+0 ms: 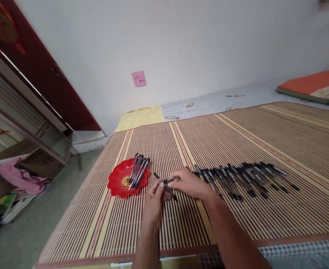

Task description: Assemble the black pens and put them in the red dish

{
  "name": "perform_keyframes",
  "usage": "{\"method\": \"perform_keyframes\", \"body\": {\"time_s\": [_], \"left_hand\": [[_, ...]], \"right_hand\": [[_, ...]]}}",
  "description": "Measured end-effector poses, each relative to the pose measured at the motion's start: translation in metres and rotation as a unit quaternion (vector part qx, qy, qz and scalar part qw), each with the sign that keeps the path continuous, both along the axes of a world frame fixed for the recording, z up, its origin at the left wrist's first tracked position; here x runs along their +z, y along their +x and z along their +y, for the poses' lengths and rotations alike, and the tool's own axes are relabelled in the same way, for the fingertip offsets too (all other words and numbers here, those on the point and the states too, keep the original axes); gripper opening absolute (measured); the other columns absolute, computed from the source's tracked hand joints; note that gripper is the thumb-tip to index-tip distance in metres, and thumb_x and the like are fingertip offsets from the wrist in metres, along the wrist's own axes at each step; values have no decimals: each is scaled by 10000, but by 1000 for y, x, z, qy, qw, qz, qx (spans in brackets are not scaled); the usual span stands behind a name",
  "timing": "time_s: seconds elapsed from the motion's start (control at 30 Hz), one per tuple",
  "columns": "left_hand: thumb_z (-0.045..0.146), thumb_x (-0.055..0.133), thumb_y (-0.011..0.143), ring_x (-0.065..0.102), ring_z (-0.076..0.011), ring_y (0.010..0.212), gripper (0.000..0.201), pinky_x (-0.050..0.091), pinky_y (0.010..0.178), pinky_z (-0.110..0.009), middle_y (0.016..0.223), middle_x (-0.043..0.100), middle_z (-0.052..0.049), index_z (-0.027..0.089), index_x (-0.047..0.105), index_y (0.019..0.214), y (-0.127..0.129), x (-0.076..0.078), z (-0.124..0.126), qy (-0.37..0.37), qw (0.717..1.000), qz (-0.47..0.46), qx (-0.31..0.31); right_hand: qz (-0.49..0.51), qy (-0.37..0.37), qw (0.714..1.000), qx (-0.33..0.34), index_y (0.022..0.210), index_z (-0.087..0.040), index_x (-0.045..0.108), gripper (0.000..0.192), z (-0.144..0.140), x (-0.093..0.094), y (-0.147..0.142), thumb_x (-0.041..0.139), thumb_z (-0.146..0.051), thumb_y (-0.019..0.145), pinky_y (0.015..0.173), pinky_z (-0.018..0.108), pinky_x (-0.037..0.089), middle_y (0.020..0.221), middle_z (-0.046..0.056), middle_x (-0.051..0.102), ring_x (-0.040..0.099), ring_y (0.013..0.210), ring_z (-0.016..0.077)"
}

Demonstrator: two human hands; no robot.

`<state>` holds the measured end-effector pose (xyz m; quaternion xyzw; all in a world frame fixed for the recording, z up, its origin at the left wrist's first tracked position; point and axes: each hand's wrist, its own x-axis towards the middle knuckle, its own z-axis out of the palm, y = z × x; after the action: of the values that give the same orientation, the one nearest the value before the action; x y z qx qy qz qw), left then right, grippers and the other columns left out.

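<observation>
Black pen [170, 192]: best held firmly between thumb and fingers of the left hand [154, 199], working only with the fingertips of the right hand [188, 183] and keeping any force in line with the slender barrel. Closed on the pen with the left grip, aslant across the fingers; curled in close beside with the right, cannot tell on what. Held over the striped mat [186, 228], between the red dish [114, 175] and the row of pens [231, 179].
</observation>
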<state>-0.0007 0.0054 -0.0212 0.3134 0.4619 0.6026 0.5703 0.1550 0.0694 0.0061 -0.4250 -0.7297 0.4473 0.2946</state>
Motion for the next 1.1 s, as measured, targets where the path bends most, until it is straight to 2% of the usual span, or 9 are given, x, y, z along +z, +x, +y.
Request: {"method": "perform_keyframes", "body": {"time_s": [0.13, 0.23, 0.37, 0.47, 0.8, 1.0, 1.1], "left_hand": [[430, 856, 671, 646, -145, 612, 398, 519, 586, -247, 692, 693, -36, 117, 720, 877, -4, 0, 0, -24, 999, -24, 14], [427, 873, 634, 641, -148, 619, 410, 535, 589, -268, 718, 680, -30, 115, 712, 847, -5, 1, 0, -33, 998, -44, 25], [423, 876, 630, 590, -122, 567, 418, 521, 564, -260, 653, 629, 5, 123, 696, 860, -5, 0, 2, -31, 997, -62, 26], [445, 864, 645, 544, -104, 530, 424, 486, 524, -239, 618, 590, 24, 125, 678, 852, -5, 1, 2, -19, 998, -65, 17], [443, 812, 709, 545, -105, 521, 397, 453, 526, -233, 619, 593, 25, 127, 654, 890, -7, -2, 2, -15, 999, -46, 2], [420, 835, 685, 539, -98, 534, 388, 440, 525, -220, 629, 600, 24, 131, 657, 874, -6, -1, 1, -21, 998, -56, 11], [427, 840, 671, 539, -104, 535, 415, 449, 525, -229, 634, 607, 18, 125, 666, 896, -5, -1, 2, -24, 998, -56, 9]], "right_hand": [[-19, 46, 992, -114, 788, -182, 719, 104, 11, -2, 30, 629, -232, 802, 679, 267, 439, 782, 39, 716, 646, 758, 191], [-127, 61, 978, -156, 694, -179, 672, 139, 15, -4, 45, 601, -203, 812, 595, 250, 377, 689, 26, 660, 605, 663, 173], [-292, 43, 943, -152, 669, -180, 658, 126, 11, -6, 42, 624, -167, 790, 565, 244, 319, 697, 33, 667, 613, 676, 161], [-348, 29, 924, -156, 696, -177, 677, 79, 9, -5, 33, 653, -149, 766, 564, 262, 306, 749, 67, 696, 643, 716, 186], [-408, 14, 902, -142, 811, -137, 723, 70, 10, -12, 19, 667, -169, 783, 641, 313, 417, 863, 170, 746, 725, 858, 301], [-405, 25, 904, -132, 873, -114, 718, 114, 4, -7, 9, 654, -154, 788, 691, 334, 443, 936, 207, 747, 720, 925, 327], [-395, 28, 908, -137, 860, -115, 707, 101, 1, -4, 6, 643, -138, 785, 666, 316, 426, 922, 203, 741, 715, 898, 309]]}}
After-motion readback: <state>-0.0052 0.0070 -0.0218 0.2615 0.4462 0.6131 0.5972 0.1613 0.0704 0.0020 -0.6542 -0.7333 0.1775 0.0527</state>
